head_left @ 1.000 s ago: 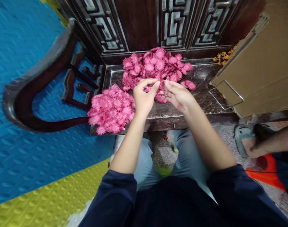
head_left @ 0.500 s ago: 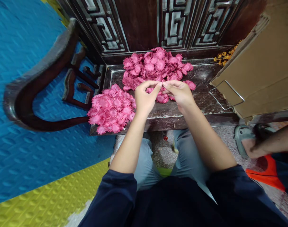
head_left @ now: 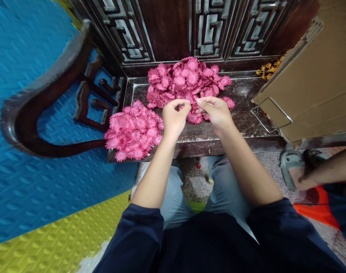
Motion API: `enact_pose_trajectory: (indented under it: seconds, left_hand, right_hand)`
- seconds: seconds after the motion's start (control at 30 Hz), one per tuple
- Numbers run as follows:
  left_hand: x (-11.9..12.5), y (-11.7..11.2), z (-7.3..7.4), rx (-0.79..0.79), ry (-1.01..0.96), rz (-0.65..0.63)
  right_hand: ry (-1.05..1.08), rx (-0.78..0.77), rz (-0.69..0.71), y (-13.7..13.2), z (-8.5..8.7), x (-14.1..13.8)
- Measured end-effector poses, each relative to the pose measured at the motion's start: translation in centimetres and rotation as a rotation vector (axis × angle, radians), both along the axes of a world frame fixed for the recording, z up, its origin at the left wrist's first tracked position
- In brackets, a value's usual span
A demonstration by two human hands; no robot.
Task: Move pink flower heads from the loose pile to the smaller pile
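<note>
The left hand (head_left: 173, 118) and the right hand (head_left: 215, 112) are raised close together over the dark carved wooden counter (head_left: 241, 117), their fingertips nearly meeting above its middle. The left hand's grip is curled tight, thumb and forefinger pinched together; the right hand's grip is likewise pinched at thumb and forefinger, the other fingers folded loosely. Between the two pinches there is a small pink piece, but it is too small and too hidden by the fingers to tell which hand has hold of it.

Just beyond the hands, on the far side of the counter, lies a loose heap of pink daisy-shaped fabric flowers (head_left: 187, 79), reaching up to the dark latticed wooden panel (head_left: 207, 30) behind. A second pile of the same pink flowers (head_left: 133, 131) sits on the near left corner of the counter, just beside the left hand's wrist and spilling over the edge.

To the right a brown cardboard box (head_left: 315, 87) leans over the counter's end. To the left a curved dark wooden armrest (head_left: 47, 87) stands over a blue foam floor mat (head_left: 27, 182).
</note>
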State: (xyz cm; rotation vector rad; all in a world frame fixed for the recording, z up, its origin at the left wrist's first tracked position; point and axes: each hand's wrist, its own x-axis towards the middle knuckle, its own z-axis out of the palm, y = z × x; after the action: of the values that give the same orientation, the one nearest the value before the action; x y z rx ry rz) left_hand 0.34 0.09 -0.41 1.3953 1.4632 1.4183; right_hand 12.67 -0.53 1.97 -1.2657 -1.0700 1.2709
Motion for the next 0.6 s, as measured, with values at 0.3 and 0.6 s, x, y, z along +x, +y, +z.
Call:
enact_pose_trajectory:
  seconds: [0.3,0.6]
  left_hand:
    - [0.0,0.1,0.8,-0.116,-0.195,-0.167]
    - [0.1,-0.3,1.3,-0.143,-0.417,-0.170]
  right_hand:
    - [0.056,-0.047,0.017,0.2,0.0,0.4]
    - [0.101,-0.023,0.079,0.2,-0.3,0.4]
